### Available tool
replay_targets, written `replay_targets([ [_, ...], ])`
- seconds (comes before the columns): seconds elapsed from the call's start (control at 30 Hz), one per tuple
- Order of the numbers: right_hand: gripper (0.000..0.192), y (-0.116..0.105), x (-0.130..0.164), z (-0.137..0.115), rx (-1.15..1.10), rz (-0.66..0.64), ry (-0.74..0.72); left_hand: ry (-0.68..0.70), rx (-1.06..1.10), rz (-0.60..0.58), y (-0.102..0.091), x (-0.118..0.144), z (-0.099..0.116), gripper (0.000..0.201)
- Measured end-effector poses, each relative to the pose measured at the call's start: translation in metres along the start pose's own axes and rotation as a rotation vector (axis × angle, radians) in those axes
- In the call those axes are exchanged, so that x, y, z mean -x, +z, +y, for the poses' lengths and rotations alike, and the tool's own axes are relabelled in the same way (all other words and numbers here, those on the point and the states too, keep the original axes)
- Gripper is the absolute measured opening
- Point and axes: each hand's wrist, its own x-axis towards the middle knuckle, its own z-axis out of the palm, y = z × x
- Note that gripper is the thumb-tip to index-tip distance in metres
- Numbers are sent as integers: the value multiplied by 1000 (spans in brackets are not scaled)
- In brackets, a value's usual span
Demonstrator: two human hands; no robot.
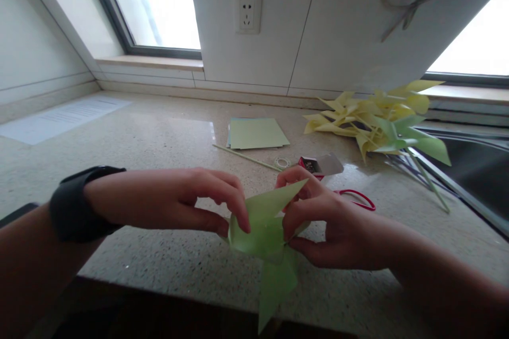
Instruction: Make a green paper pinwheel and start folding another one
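A light green paper pinwheel (258, 228) is held between my two hands above the counter's front edge, one pointed blade hanging down. My left hand (202, 198), with a black watch (85, 201) on the wrist, grips the pinwheel's curled left side between thumb and fingers. My right hand (322, 217) pinches the pinwheel near its centre; whatever else is between those fingertips is hidden. Just beyond the right hand stands an opened small red box (312, 166) with tiny metal pieces inside. Red-handled scissors (363, 200) are partly covered by the right hand.
A stack of paper squares (258, 133), a thin green stick (246, 157) and a roll of tape (281, 162) lie behind my hands. Finished yellow pinwheels (342, 116) and a green pinwheel (413, 140) sit beside the sink (473, 164). A printed sheet (59, 116) lies far left.
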Motion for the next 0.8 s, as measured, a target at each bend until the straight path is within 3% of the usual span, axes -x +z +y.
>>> replay_targets([
  [0.13, 16, 3, 0, -2, 27, 26, 8, -88, -30, 111, 5, -3, -8, 13],
  [0.43, 18, 7, -1, -7, 116, 139, 5, -197, -86, 296, 29, -16, -10, 18],
  [0.7, 19, 12, 1, -8, 197, 264, -40, -159, -72, 353, 37, -21, -10, 16],
  [0.8, 18, 13, 0, -7, 203, 266, -39, -135, -187, 384, 34, -19, -10, 12],
])
